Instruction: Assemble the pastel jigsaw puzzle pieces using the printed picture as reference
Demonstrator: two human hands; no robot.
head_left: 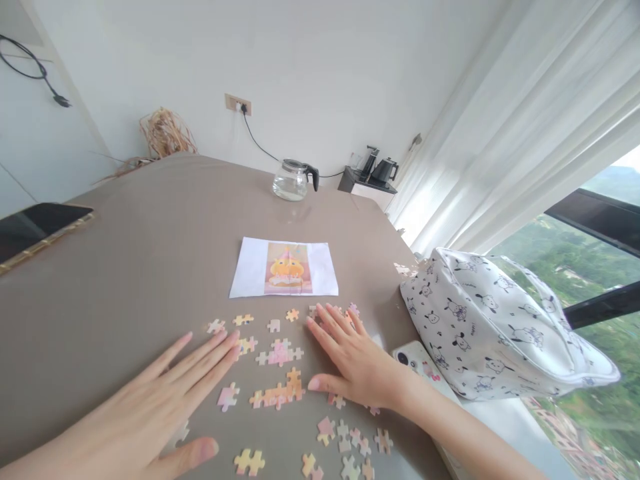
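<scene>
My left hand [175, 387] lies flat with its fingers stretched out, the fingertips by a small yellow and pink joined puzzle cluster [247, 345]. My right hand [350, 353] is spread palm down over several puzzle pieces on the right, partly hiding them. Between the hands are a pink joined puzzle section [281, 353] and an orange one [279, 395]. A yellow pair of pieces [249, 461] sits near the front edge of the view. Behind the pieces lies a white paper sheet [325, 270] with a printed picture of an orange cartoon figure.
Loose puzzle pieces [344, 437] are scattered at front right. A glass kettle [291, 181] stands at the back of the brown table [150, 233]. At right are a phone [420, 360] and a white patterned bag [480, 327]; a dark tray-like object [40, 227] lies at left.
</scene>
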